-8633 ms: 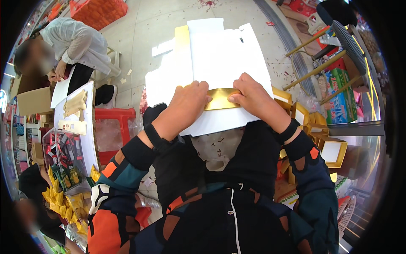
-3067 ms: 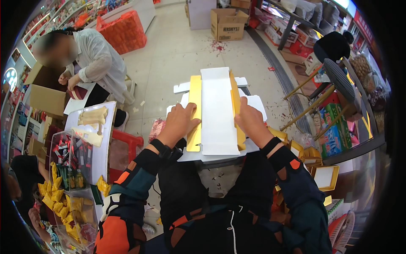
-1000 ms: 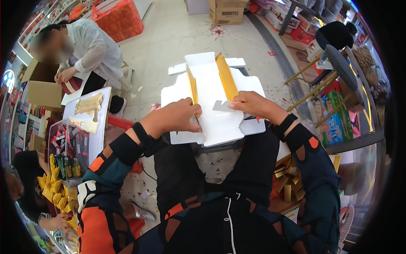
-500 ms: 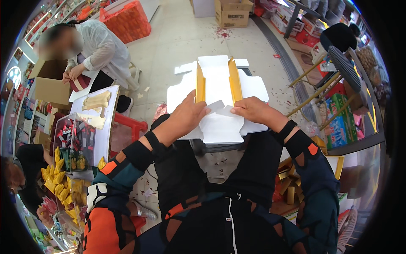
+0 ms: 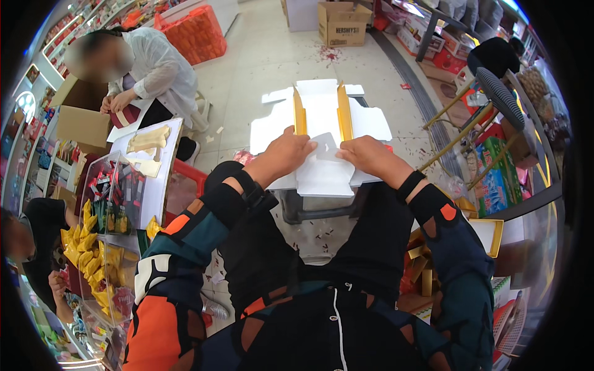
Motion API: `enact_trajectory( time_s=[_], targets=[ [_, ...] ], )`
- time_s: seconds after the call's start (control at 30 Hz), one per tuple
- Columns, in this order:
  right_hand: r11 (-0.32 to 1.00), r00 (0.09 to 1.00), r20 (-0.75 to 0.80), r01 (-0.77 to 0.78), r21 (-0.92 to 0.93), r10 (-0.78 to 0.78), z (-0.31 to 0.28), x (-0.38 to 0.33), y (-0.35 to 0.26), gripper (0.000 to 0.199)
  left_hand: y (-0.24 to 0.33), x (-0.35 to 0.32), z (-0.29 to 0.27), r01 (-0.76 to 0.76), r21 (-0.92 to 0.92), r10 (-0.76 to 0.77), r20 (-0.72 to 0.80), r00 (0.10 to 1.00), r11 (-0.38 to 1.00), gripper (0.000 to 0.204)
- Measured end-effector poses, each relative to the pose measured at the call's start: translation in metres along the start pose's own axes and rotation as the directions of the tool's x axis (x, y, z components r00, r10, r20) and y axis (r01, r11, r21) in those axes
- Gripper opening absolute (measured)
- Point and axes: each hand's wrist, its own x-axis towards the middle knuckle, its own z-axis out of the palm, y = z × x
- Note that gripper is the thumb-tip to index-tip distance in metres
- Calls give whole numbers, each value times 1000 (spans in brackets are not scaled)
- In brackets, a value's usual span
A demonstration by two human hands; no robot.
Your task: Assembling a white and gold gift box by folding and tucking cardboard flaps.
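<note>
L hand (image 5: pixel 281 155) & R hand (image 5: pixel 372 157): fingers clamped on opp. sides of the white-and-gold box (image 5: pixel 319 114) at its near-end flaps (image 5: pixel 325 147). Box lies btwn & ahead of fingers, long axis running out past them; both hands abt equally near.

The carton (image 5: pixel 320 114) is white inside, its side walls (image 5: pixel 344 117) gold. Patchwork sleeves (image 5: pixel 162 328) mix orange, teal, black and white. Toward eleven o'clock I see a red-orange container (image 5: pixel 195 36); at two, a dark striped chair (image 5: pixel 500 99); near eight, yellow packets (image 5: pixel 83 247).
</note>
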Motion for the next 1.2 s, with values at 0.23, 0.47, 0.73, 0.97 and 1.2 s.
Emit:
enact_trajectory(
  time_s=[0.23, 0.47, 0.73, 0.97, 1.2],
  targets=[
    [994, 998, 21, -60, 87, 59, -4, -3, -2, 36, 1, 7, -3, -42, 15, 41, 29, 999, 999, 47],
    [1000, 997, 71, -24, -4, 24, -8, -1, -5, 36, 8, 4, -5, -63, 196, 29, 167, 985, 979, 43],
    [915, 902, 376, -319, 247, 213, -24, 6, -10, 52, 11, -5, 4, -208, 575, 196, 83, 977, 791, 33],
    [585, 868, 427, -488, 647, 252, -38, 10, 19, 79, 6, 3, 2, -195, 457, 144, 144, 979, 868, 31],
    [280, 918, 357, -394, 875, 175, -32, 11, 47, 85, 5, 4, -1, -158, 381, 102, 165, 981, 911, 32]
  ],
)
